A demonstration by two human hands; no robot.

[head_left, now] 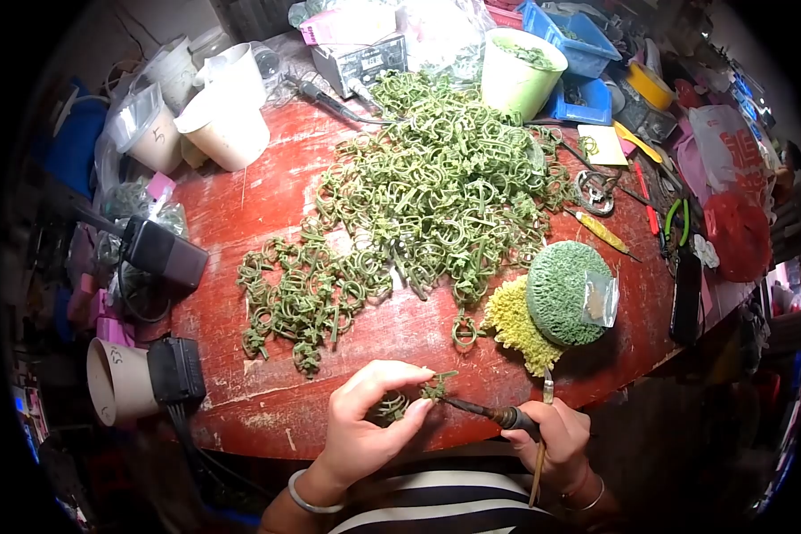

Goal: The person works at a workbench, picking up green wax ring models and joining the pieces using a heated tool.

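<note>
Near the table's front edge, my left hand (374, 414) pinches a small green piece (435, 388) between thumb and fingertips, with more ring-shaped pieces tucked in its palm. My right hand (556, 440) is closed round a dark pen-like tool (498, 414), whose thin tip reaches the green piece. A thin brush (543, 427) is also in my right hand, its bristle end pointing up. A large pile of green ring-shaped pieces (436, 178) covers the table's middle, and a smaller group (303, 294) lies to its left.
A round green sponge-like block (565, 289) overlaps a yellow textured mass (518, 325) at right. Pliers (676, 222) and other tools lie beyond. White buckets (222, 129) stand back left, a green-filled bucket (521, 76) at the back. A black box (176, 369) sits left, with cables.
</note>
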